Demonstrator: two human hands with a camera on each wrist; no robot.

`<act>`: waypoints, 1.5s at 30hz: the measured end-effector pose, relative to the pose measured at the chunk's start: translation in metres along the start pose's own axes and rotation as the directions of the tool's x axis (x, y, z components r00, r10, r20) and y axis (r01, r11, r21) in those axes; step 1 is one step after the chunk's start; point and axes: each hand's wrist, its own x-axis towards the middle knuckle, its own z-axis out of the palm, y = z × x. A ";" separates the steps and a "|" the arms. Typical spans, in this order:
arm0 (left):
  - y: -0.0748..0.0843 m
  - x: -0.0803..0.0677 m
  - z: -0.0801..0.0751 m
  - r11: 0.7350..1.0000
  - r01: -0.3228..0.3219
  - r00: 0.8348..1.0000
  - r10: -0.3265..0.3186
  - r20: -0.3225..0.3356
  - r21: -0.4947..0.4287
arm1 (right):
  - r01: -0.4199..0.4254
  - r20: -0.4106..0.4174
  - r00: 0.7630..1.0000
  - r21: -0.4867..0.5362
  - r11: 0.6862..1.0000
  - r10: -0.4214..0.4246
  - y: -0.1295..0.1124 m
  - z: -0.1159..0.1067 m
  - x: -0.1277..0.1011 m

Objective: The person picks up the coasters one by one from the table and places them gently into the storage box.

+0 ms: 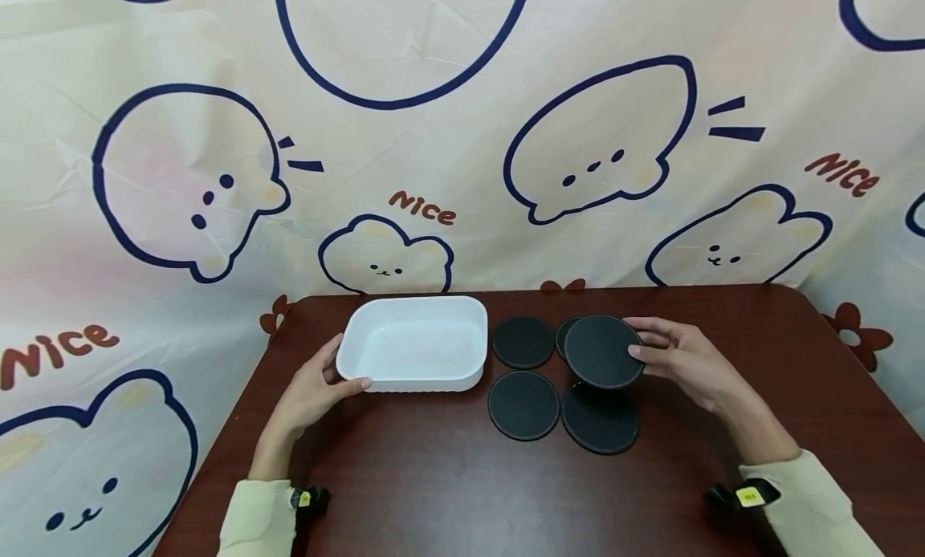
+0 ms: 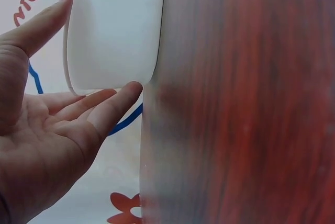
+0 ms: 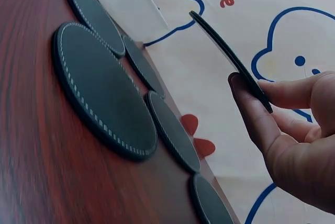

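On the table (image 1: 723,477), the right hand (image 1: 690,363) pinches a coaster (image 1: 603,351) by its right edge, lifted clear above four flat coasters (image 1: 523,404). Left of them, the left hand (image 1: 311,392), fingers straight, touches the tray (image 1: 415,347) at its near-left corner. Near side lies bare.

We're looking at a staged recording corner, more makeshift set than lived-in room: a cream cloth backdrop (image 1: 462,140) printed with blue-outlined cartoon animals and red "Nice" lettering hangs creased behind a dark reddish wood-grain surface (image 1: 448,485), and small black devices (image 1: 744,497) sit strapped at both wrists over pale sleeves.
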 end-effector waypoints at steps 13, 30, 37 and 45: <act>0.002 0.001 0.003 1.000 -0.009 1.000 0.009 0.004 -0.023 | 0.020 0.002 1.000 0.038 0.999 -0.020 -0.009 0.021 0.017; 0.001 -0.003 0.000 1.000 0.010 1.000 -0.010 0.009 -0.005 | 0.056 0.020 0.998 0.070 0.996 -0.057 -0.016 0.038 0.020; -0.001 -0.004 0.000 1.000 0.000 1.000 0.000 0.008 0.010 | 0.055 0.048 0.997 0.060 0.997 -0.058 -0.018 0.046 0.024; -0.001 -0.004 0.001 1.000 -0.006 1.000 0.006 0.007 0.012 | 0.045 0.054 0.997 0.096 0.994 -0.050 -0.020 0.059 0.033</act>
